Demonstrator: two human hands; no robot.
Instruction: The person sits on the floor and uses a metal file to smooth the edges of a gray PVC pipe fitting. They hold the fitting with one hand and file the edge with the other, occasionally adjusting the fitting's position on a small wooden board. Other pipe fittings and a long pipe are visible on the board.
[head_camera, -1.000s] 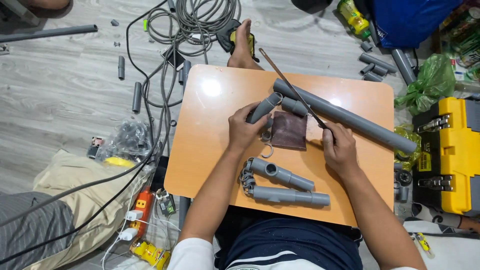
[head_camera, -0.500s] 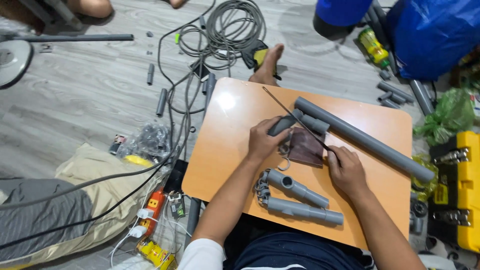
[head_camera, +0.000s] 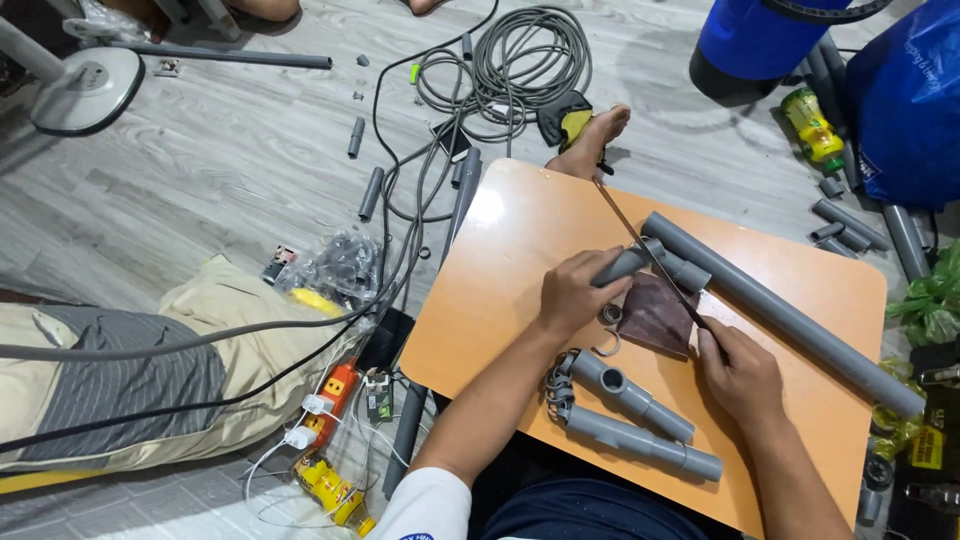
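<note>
My left hand (head_camera: 575, 290) grips a short grey pipe (head_camera: 650, 265) and holds it down on an orange wooden board (head_camera: 500, 300). My right hand (head_camera: 738, 372) holds the handle end of a thin hacksaw blade (head_camera: 640, 245), which lies slanted across that pipe. Under the pipe sits a brown piece of sandpaper (head_camera: 655, 312). A small cut ring (head_camera: 610, 315) lies beside my left hand. A long grey pipe (head_camera: 790, 315) runs diagonally behind. Two short pipe pieces with couplings (head_camera: 640, 425) lie near my body.
A bare foot (head_camera: 595, 140) rests at the board's far edge. Coiled grey cable (head_camera: 520, 65) and loose pipe offcuts (head_camera: 370, 192) lie on the wooden floor. A blue tank (head_camera: 760, 40) stands at the back right. A power strip (head_camera: 325, 405) and a bag of fittings (head_camera: 340, 268) sit left.
The view has shifted, so the board sits further right in frame. My hands keep the same grip on pipe and blade, with the blade still across the pipe.
</note>
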